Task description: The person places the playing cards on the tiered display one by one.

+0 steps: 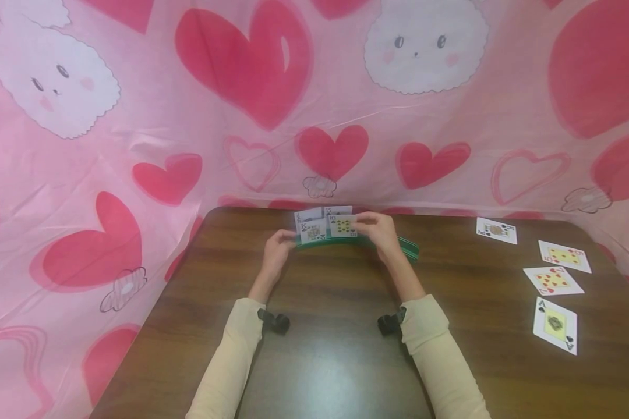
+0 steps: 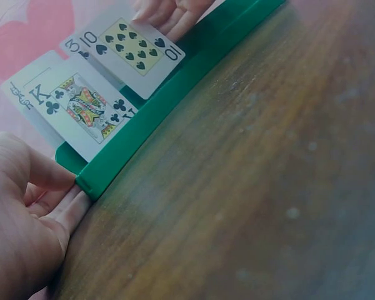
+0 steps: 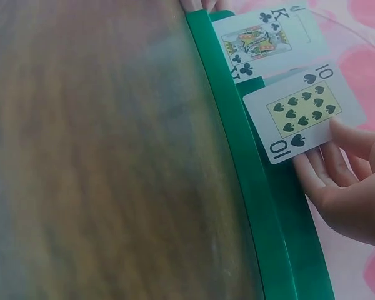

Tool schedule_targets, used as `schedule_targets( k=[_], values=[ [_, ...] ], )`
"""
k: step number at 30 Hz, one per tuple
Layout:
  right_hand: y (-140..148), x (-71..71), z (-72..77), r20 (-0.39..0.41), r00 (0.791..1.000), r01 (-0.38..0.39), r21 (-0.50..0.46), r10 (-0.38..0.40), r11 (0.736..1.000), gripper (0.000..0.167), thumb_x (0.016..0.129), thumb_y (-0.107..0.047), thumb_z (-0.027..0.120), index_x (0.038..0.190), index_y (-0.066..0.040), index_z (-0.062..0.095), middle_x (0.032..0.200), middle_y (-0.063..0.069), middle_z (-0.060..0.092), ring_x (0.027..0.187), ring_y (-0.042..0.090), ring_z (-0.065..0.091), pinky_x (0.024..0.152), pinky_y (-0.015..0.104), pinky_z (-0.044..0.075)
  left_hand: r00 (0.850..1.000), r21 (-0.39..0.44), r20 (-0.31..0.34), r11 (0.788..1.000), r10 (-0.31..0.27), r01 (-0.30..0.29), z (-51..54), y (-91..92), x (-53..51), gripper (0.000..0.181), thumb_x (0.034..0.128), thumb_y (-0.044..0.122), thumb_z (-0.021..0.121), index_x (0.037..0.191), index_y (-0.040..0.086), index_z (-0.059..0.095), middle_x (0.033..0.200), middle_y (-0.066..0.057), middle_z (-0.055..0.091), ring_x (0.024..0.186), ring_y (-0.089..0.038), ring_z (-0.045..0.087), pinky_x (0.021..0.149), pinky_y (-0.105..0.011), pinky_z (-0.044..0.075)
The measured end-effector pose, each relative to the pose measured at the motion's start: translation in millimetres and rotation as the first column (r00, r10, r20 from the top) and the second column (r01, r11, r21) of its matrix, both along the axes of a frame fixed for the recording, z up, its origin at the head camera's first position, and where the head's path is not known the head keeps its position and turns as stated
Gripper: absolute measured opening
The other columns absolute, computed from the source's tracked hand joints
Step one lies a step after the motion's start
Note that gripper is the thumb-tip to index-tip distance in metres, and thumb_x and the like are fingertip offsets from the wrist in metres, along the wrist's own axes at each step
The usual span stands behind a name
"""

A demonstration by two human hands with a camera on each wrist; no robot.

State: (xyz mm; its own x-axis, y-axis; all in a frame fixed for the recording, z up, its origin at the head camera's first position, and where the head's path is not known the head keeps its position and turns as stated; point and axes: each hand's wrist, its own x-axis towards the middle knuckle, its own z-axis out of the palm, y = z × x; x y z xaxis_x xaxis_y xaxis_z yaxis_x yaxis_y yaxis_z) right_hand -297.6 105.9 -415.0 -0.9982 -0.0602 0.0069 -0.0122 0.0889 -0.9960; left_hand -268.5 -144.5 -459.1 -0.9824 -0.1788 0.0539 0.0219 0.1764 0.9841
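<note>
A curved green card holder lies near the far edge of the table. My left hand grips its left end between thumb and fingers, as the left wrist view shows. A king of clubs stands in the holder's front slot beside that hand, with more cards behind it, partly hidden. My right hand pinches a ten of spades by its side, thumb on the face. This card is tilted at the holder, right of the king; whether its lower edge sits in the slot I cannot tell.
On the right of the brown table lie several loose face-up cards: a king, a red five, a red seven and an ace of spades. A pink heart-patterned cloth hangs behind the table.
</note>
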Motion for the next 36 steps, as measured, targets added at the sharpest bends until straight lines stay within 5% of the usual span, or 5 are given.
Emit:
schedule_targets(
  k=[24,36],
  values=[
    [-0.8,0.8,-4.0,0.005,1.000,-0.024,0.009,0.024,1.000,0.026,0.074,-0.015,0.070,0.096,-0.003,0.064,0.101,0.012,0.062,0.093,0.022,0.057,0.083,0.036,0.044,0.999,-0.018,0.041,1.000,0.005,-0.004,3.9,1.0,0.7,0.018,0.0782,0.002,0.055,0.095,0.005,0.061,0.104,-0.009,0.059,0.097,-0.022,0.052,0.084,-0.039,0.040],
    [-2.9,1.7,-4.0,0.050,0.998,-0.029,-0.073,0.032,0.997,0.029,0.075,-0.012,0.069,0.099,0.003,0.061,0.101,0.016,0.061,0.089,0.023,0.059,0.077,0.033,0.048,1.000,-0.005,0.026,1.000,0.006,-0.006,3.7,1.3,0.9,0.018,0.0768,0.001,0.055,0.094,0.004,0.062,0.103,-0.010,0.059,0.095,-0.023,0.053,0.083,-0.038,0.040]
  ],
)
